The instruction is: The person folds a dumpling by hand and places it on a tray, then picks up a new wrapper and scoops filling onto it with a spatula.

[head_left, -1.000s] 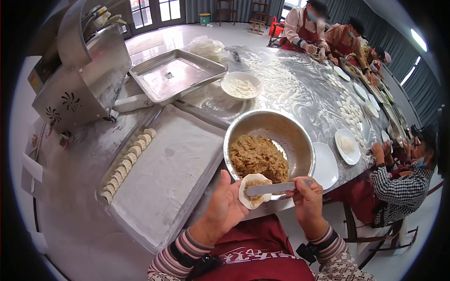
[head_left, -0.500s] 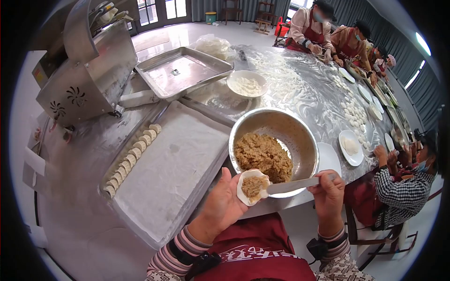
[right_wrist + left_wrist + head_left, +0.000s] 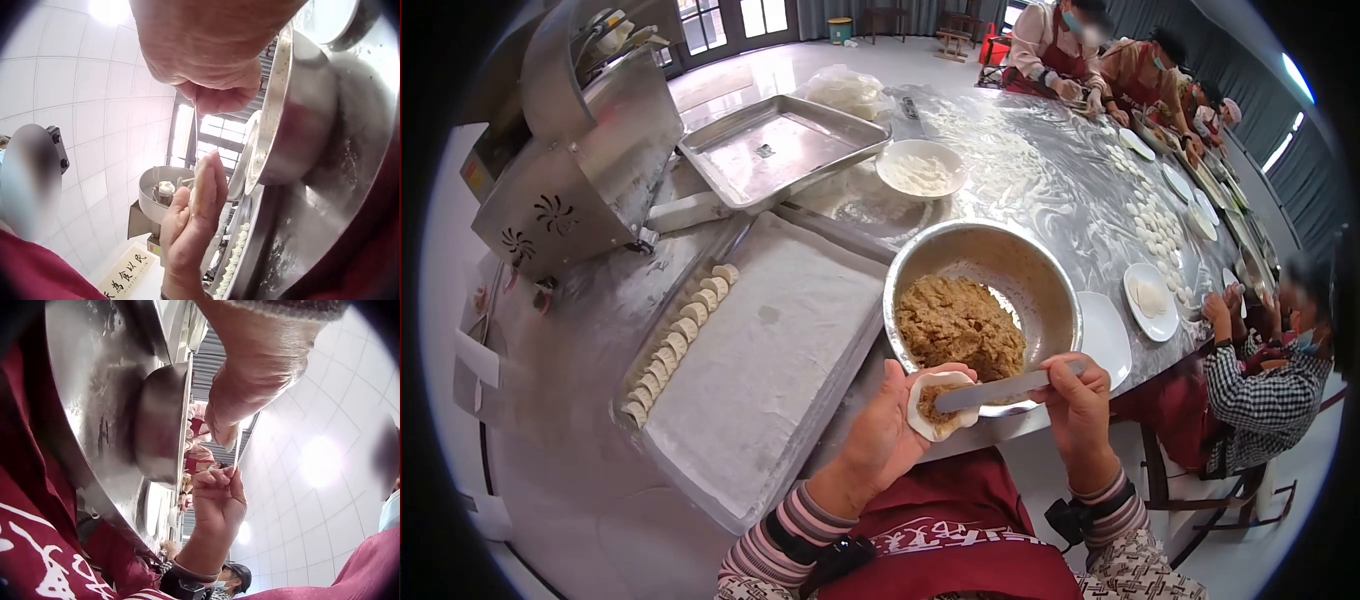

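In the head view, my left hand (image 3: 878, 428) carries a round dough wrapper (image 3: 919, 418) across its fingers, with the thumb apart from it. A patch of brown filling (image 3: 933, 398) lies on the wrapper. My right hand (image 3: 1080, 405) grips a flat metal spatula (image 3: 1010, 387), its blade tip against that filling. Seen from the right wrist, the left hand (image 3: 192, 231) is nearly edge-on, below the thin blade. Just beyond both hands stands a steel bowl (image 3: 1050, 275) with a mound of brown filling mix (image 3: 960, 325).
Left of the bowl, a lined tray (image 3: 750, 400) holds a row of folded dumplings (image 3: 671, 350). Behind it are an empty metal tray (image 3: 800, 180) and a bowl of flour (image 3: 920, 168). White plates (image 3: 1105, 340) and wrappers (image 3: 1155, 235) lie rightward. Several people work along the table.
The spatula first lies over the filling, is drawn right to the wrapper's edge, then comes back left onto the filling. The left hand keeps the wrapper in about the same place.
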`<action>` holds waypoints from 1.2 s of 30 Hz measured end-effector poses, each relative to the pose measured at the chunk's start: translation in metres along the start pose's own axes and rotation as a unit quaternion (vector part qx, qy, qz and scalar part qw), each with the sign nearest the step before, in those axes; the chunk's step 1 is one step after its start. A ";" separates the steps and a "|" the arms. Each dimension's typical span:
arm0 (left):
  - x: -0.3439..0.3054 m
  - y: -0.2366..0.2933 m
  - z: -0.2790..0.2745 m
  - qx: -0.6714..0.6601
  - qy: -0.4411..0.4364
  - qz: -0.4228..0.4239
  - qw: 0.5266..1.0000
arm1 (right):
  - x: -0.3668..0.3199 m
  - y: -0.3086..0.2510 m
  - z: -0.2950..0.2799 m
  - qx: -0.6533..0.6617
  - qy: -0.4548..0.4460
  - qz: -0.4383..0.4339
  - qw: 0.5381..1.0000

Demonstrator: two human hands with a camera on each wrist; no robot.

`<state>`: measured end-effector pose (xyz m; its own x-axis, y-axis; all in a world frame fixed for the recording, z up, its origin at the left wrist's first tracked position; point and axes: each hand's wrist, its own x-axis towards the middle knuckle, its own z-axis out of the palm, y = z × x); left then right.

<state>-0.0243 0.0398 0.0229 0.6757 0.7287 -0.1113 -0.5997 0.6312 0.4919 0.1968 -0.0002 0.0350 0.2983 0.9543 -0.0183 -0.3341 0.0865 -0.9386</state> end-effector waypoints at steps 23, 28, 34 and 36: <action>-0.001 -0.002 0.002 0.006 0.060 0.027 0.998 | 0.005 0.035 -0.051 -0.479 0.159 -0.240 0.829; -0.003 -0.003 0.001 -0.035 0.049 0.002 0.998 | -0.005 0.004 -0.028 -0.645 0.125 -0.321 0.682; 0.001 -0.010 0.002 -0.054 0.008 -0.025 0.998 | -0.026 0.004 0.008 -0.503 -0.176 -0.555 0.639; -0.002 -0.013 0.002 -0.070 -0.001 -0.038 0.997 | -0.023 0.010 0.017 -0.500 -0.193 -0.559 0.633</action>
<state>-0.0171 0.0301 0.0185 0.7222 0.6768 -0.1428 -0.6005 0.7159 0.3563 0.1718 -0.0169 0.0321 -0.4562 0.4728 0.7538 0.6834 0.7288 -0.0435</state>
